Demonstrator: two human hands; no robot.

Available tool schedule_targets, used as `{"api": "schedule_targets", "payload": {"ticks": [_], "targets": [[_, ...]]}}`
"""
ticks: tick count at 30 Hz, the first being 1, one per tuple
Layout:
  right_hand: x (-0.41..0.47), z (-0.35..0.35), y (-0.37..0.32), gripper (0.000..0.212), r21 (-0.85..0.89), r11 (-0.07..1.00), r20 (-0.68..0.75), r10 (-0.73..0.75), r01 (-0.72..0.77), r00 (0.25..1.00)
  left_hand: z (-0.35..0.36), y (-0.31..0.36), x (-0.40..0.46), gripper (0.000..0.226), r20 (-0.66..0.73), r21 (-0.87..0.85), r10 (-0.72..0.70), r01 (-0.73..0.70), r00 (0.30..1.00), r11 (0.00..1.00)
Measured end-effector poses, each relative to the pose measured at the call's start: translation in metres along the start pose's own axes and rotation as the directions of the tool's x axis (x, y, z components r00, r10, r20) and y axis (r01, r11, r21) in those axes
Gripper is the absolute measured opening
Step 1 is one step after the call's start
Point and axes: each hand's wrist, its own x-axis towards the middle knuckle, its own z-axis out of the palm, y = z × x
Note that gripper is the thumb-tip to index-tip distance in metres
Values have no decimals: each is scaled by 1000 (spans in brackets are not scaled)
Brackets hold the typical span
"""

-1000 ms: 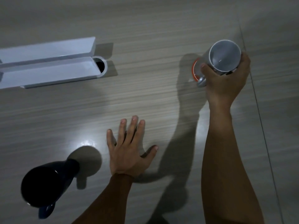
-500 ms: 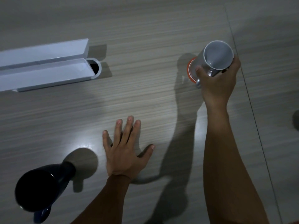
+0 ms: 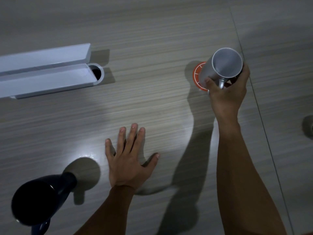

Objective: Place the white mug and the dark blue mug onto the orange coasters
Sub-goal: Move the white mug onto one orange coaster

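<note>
Over the last second we see the right hand (image 3: pixel 227 92), wrapped around the white ceramic mug (image 3: pixel 220 68), bring it from just beyond the round orange coaster (image 3: pixel 197 77) to directly over it, so placement looks imminent, contact unclear; left hand (image 3: pixel 127 160) stays flat, fingers spread wide, on the wood-grain tabletop (image 3: pixel 152 107); count: two mugs, the glossy dark blue mug (image 3: pixel 42 200) standing near-left, one coaster visible, one white plastic tray (image 3: pixel 44 78)

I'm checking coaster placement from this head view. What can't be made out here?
- Coaster: mostly hidden by the white mug and right hand; whether the mug rests on it is unclear.
- Second coaster: not in view.
- Blue mug: handle cut off by the bottom edge; interior too dark.
- Object at the right edge: cut off, unidentifiable.
</note>
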Motion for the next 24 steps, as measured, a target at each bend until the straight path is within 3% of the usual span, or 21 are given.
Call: {"api": "schedule_targets", "payload": {"ticks": [24], "targets": [[-1, 8, 15, 94, 60, 998, -15, -26, 27, 1000, 2, -2, 1, 89, -1, 11, 12, -12, 1000, 1000]]}}
